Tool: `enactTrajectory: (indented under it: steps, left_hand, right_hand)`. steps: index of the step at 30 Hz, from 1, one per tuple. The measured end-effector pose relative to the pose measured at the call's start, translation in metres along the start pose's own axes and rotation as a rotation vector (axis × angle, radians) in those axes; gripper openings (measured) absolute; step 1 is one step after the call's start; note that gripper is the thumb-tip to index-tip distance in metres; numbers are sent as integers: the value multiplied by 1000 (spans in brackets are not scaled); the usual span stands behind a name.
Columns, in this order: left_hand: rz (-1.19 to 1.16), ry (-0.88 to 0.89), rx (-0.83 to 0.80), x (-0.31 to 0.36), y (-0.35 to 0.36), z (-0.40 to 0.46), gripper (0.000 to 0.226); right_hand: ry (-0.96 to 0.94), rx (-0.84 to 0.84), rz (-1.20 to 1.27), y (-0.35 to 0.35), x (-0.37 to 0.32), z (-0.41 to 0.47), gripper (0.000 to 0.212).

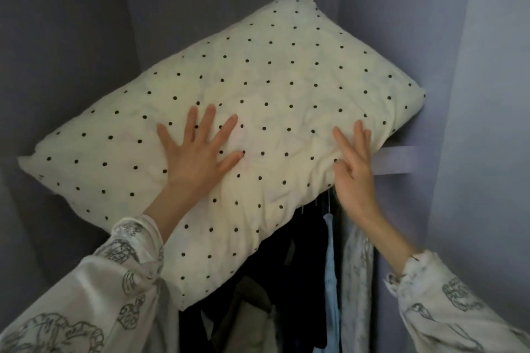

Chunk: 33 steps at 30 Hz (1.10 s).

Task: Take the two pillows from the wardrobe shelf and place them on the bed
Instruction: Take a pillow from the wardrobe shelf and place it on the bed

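Note:
A cream pillow with black dots [258, 89] lies tilted on the wardrobe shelf [398, 159], its near corner hanging over the shelf's front edge. My left hand [198, 152] rests flat on the pillow's face, fingers spread. My right hand [354, 169] touches the pillow's lower right edge; two fingers are stretched out along the fabric and the others are curled at the edge. Whether it pinches the fabric cannot be told. Only one pillow is visible; no bed is in view.
Below the shelf hang clothes: dark garments [286, 266], a light blue shirt [332, 281] and a pale patterned one [358, 266]. Grey wardrobe walls close in on the left [57, 66] and right [487, 123].

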<state>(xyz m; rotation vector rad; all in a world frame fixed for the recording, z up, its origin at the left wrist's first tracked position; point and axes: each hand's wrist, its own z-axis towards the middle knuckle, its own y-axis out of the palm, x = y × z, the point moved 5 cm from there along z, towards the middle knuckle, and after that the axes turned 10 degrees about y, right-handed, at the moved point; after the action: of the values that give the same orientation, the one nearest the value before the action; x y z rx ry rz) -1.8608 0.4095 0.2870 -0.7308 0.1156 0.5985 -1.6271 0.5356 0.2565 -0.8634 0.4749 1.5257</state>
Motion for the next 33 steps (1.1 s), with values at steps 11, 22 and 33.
enactTrajectory:
  steps: [11, 22, 33]
  left_hand:
    - [-115, 16, 81, -27, -29, 42, 52]
    - [-272, -252, -35, -67, -30, 71, 82]
    - [-485, -632, 139, -21, 2, -41, 85]
  right_hand:
    - [-22, 282, -92, 46, 11, 21, 72]
    - [-236, 286, -172, 35, 26, 33, 69]
    - [-382, -58, -428, 10, 12, 72, 75]
